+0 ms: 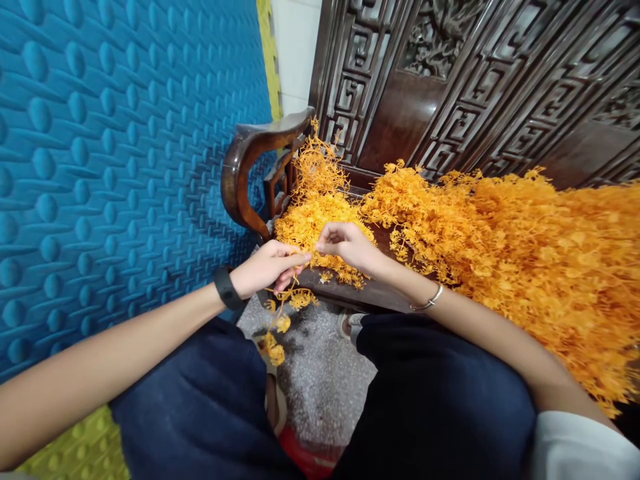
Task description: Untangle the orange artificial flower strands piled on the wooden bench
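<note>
"What is the person holding?"

"A thin orange plastic sprig (281,319). The left hand (267,267) pinches its top end between thumb and fingers. The rest hangs down between the knees, over the speckled grey floor (320,380)."

"And the other hand?"

"The right hand (350,245) is right beside the left one. Its fingertips are curled in and nearly touch the left fingers. It seems to pinch the same sprig at the top, but the piece there is too small for me to be sure."

"Where does all the orange stuff lie?"

"On a dark wooden bench (350,293) in front of the person. There is a small heap of sprigs (315,207) just behind the hands, near the curved armrest (250,160). A much bigger heap (540,260) spreads out to the right, past the right arm."

"What is the person wearing?"

"Dark blue trousers (210,413). A black band (227,288) sits on the left wrist and a thin silver bangle (429,301) on the right one."

"What is behind the bench?"

"A carved dark wood back (450,73). On the left is a blue padded wall (110,147) with bumps all over it."
</note>
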The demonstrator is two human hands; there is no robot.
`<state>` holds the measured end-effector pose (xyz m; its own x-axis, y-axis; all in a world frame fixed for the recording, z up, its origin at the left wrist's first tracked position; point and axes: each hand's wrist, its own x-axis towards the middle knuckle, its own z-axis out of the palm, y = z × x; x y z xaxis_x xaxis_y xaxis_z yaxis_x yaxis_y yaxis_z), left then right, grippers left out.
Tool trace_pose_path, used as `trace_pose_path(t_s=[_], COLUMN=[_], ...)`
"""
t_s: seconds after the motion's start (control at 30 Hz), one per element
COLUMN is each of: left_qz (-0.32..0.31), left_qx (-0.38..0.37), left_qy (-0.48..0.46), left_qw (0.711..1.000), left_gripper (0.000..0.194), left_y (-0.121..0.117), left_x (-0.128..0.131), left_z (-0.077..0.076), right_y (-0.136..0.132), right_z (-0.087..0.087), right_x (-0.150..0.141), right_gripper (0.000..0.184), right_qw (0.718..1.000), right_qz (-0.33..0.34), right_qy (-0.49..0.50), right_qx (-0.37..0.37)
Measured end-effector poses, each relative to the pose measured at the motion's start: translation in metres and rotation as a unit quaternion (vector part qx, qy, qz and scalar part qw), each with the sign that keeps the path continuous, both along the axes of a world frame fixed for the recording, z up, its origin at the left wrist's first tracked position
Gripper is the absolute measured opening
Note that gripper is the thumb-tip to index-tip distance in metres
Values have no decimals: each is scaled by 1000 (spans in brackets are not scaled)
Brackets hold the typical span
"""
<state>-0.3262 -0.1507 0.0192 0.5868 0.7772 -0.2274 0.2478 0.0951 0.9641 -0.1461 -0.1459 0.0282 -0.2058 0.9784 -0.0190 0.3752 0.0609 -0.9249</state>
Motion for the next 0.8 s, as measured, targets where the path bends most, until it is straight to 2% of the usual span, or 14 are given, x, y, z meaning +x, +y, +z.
trace_pose_path(t_s=[0.2,0.37,0.57,0.63,0.67,0.73,0.77,0.8], left_qz=[87,106,124,124,123,121,119,117], left_qx=[87,90,87,87,89,99,107,112], left_qy=[-34,-47,-65,-61,-57,-44,-33,-27], left_qw=[992,989,986,987,987,987,987,986], left_gripper=[30,32,32,33,34,37,38,39], left_y=[-5,-5,-4,-7,-10,-19,-24,-29], left_x=[3,2,4,2,0,-7,-11,-14], left_z=[5,6,7,8,10,13,14,16], right_y=[5,11,14,17,20,28,32,36], right_z=[13,17,17,18,20,21,20,18], right_x=[-10,-13,-18,-11,-3,22,37,52], right_gripper=[17,20,19,18,17,18,17,16], right_qw=[994,994,996,996,994,980,959,943], right_qz=[-46,-47,-12,-9,-31,-126,-203,-249], right_qy=[95,97,82,82,92,130,164,178], right_qx=[-8,-14,22,30,41,82,112,132])
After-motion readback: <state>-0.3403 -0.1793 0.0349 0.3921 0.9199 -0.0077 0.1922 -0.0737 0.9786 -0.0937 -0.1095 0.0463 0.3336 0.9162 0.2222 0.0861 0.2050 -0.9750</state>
